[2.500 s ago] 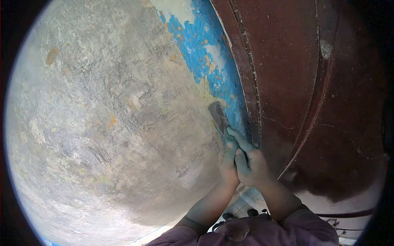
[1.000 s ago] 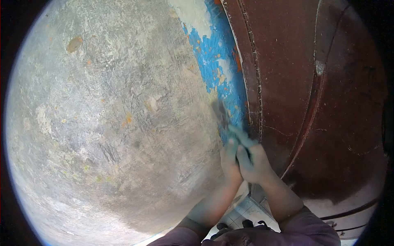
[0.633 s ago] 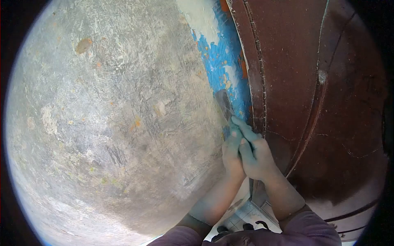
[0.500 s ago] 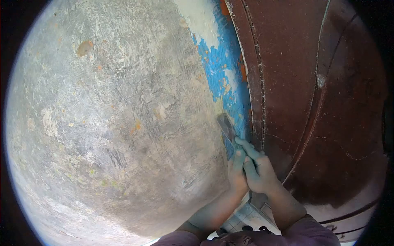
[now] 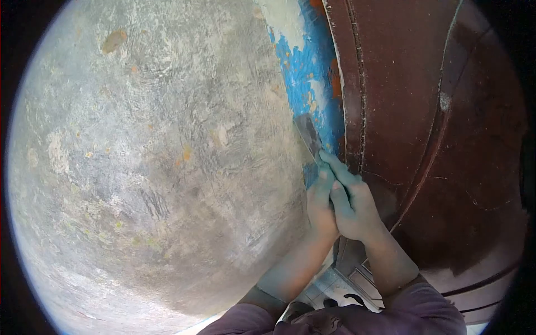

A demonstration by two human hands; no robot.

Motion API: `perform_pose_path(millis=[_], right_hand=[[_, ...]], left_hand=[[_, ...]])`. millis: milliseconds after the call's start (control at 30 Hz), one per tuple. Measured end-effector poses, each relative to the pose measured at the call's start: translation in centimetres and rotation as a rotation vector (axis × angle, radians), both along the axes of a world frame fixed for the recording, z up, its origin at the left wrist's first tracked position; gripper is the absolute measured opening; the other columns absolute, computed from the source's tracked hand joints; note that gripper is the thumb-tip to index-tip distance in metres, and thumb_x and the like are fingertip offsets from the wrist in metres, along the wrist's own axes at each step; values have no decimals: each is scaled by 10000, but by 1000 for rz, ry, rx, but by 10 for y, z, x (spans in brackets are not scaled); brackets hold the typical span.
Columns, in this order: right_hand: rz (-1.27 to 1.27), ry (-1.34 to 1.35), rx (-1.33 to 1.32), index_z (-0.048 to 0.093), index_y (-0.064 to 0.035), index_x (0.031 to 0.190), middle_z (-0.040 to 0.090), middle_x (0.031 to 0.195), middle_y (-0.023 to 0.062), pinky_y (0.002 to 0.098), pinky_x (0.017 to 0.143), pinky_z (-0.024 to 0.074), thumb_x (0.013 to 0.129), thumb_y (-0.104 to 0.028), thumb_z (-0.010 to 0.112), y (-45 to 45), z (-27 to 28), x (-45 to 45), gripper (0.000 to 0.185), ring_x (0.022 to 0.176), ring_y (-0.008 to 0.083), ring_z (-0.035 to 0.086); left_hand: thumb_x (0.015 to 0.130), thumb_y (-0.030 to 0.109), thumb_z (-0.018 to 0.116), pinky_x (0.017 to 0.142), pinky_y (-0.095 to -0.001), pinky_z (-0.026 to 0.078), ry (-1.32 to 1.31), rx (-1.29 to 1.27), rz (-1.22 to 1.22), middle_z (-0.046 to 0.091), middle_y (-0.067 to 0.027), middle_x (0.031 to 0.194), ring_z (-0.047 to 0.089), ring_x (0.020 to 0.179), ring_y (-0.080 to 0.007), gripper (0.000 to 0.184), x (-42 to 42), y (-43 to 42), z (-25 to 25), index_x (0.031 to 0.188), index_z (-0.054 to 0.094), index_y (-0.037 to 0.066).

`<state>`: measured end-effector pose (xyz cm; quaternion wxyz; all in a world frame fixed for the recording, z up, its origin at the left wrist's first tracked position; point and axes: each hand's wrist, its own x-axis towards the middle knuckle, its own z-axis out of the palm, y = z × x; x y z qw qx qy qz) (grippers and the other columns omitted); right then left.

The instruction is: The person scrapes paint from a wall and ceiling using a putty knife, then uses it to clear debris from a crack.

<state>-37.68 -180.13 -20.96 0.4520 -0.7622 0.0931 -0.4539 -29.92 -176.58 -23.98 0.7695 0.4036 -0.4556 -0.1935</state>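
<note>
- In the head view, my scraper is at the left border of the blue paint strip, its far end lying over the line where the strip meets the bare grey wall.
- Its long axis runs steeply, from my grip up and slightly left, with the broad end pointing away from me.
- The blade is flat, dark grey and narrow, with a nearly straight end and a paler line down its left side. My fingers hide the handle, and I can't tell whether the edge is touching the surface.
- My left hand and right hand are pressed together, both clamped on the scraper, thumbs side by side.
- My right index finger stretches forward to the blade's lower part.
- Just right of the blue strip stands a dark brown panel.
</note>
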Motion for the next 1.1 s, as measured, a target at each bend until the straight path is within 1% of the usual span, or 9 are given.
perform_pose_path(millis=[133,267,300,567,667,733,833,933,1100], right_hand=[[-38,5,-130,428,42,1291,598,926,202,317,813,450,877,-28,363,6,-27,-2,425,871,227,619],[-40,70,-5,432,35,1291,614,933,195,317,839,446,876,-22,363,6,-4,2,424,878,233,623],[-45,70,6,441,15,1294,597,1029,227,338,883,435,874,-22,379,5,-3,0,426,970,278,608],[-143,45,-107,444,-1,1300,572,1140,252,346,929,418,877,-24,398,7,-5,9,426,1063,295,589],[-80,96,88,443,5,1298,579,1120,246,335,927,413,874,-23,389,12,0,1,428,1052,283,592],[-104,51,-39,444,8,1295,590,1077,238,323,919,410,869,-9,377,17,-21,-2,432,1020,271,598],[-109,40,-8,443,12,1296,587,1089,228,326,943,392,864,3,367,6,-7,10,438,1036,276,586],[-48,42,86,437,23,1298,570,1153,218,328,982,357,863,10,363,3,7,5,441,1104,279,549],[-70,82,-9,428,34,1301,549,1193,219,316,985,351,865,8,365,7,-18,1,442,1126,260,530]], left_hand=[[976,359,318,713,-315,461,452,63,-70,604,-92,863,585,776,-181,474,-19,11,-23,1004,587,-30],[965,403,369,768,-300,457,21,34,34,596,-95,901,581,836,-180,491,-1,7,-4,1055,565,-38],[964,397,383,760,-288,452,394,2,-241,595,-94,902,577,832,-167,476,-1,1,-6,1047,564,-35],[964,373,374,735,-302,466,400,7,-283,557,-85,950,557,837,-161,423,6,0,-6,1093,530,2],[960,386,382,769,-298,459,303,53,-296,554,-87,972,553,876,-162,434,-1,7,-3,1080,541,0],[970,291,406,679,-270,426,718,2,-210,562,-43,791,529,728,-111,345,-22,13,0,896,576,0],[967,386,373,772,-286,440,332,52,-284,559,-72,949,547,861,-144,438,8,2,-10,1066,543,-6],[967,382,378,772,-293,437,387,17,-443,557,-75,947,548,867,-150,445,13,-8,-3,1089,527,-18],[969,372,369,726,-303,449,475,-27,-316,547,-59,901,544,810,-156,432,-1,4,-28,1074,533,-14]])
